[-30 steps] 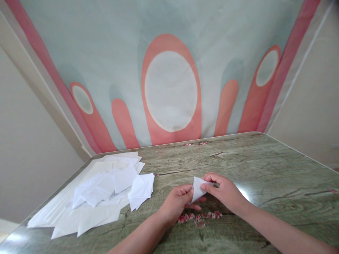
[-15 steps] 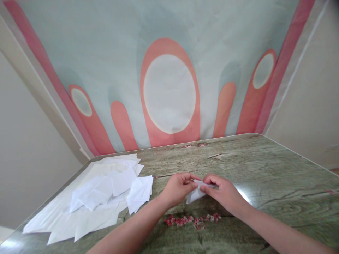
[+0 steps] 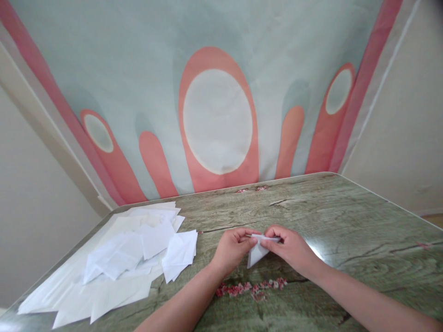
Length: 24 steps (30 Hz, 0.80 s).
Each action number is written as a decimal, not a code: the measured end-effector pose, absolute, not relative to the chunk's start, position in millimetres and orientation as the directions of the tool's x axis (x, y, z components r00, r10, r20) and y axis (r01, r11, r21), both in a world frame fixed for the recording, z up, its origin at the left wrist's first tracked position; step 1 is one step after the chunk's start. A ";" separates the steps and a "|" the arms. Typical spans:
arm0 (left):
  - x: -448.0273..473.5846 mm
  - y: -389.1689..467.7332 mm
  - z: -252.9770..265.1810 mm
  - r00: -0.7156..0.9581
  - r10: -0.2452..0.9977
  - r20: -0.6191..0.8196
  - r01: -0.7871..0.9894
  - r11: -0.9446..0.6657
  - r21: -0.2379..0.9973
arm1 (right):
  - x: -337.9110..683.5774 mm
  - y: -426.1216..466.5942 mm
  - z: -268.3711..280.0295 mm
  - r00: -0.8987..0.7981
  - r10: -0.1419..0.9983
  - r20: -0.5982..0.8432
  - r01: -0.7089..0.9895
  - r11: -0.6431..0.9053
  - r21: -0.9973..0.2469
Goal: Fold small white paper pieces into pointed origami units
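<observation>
Between my two hands is a small folded piece of white paper [image 3: 257,254], held just above the table, one pointed corner hanging toward me. My left hand [image 3: 235,246] pinches its left upper edge between thumb and fingers. On the other side, my right hand [image 3: 285,246] grips the right upper edge, thumb in front and fingers curled behind. The hands nearly meet at the paper's top. Parts of the folds are hidden under the fingers.
A wide heap of white paper sheets [image 3: 117,288] covers the table's left side, with smaller folded papers [image 3: 180,254] by its right edge. The wood-patterned table [image 3: 363,221] has printed pink flowers. A pink and pale blue backdrop [image 3: 214,27] rises behind it.
The view has shifted slightly to the right. Both hands keep hold of the paper, whose hanging part now looks narrower and more pointed.
</observation>
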State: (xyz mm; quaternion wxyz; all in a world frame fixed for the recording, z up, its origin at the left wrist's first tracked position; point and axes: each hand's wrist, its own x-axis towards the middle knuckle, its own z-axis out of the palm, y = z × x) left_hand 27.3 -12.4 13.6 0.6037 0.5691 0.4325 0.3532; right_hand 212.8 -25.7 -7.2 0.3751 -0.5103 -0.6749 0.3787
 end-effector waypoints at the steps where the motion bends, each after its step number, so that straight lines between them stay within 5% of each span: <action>1: 27.8 -12.9 13.7 0.369 0.922 -0.118 0.067 0.100 0.993 | 212.7 -25.9 -7.3 -0.197 0.973 0.118 0.406 0.190 -0.894; 19: 31.8 -14.1 6.5 0.314 0.945 -0.096 0.076 0.076 0.994 | 213.2 -24.3 -12.0 -0.188 0.975 0.122 0.414 0.192 -0.890; 24: 32.4 -13.6 5.9 0.231 0.971 -0.060 0.047 0.050 0.998 | 211.6 -22.1 -16.3 -0.121 0.990 0.072 0.162 0.091 -0.983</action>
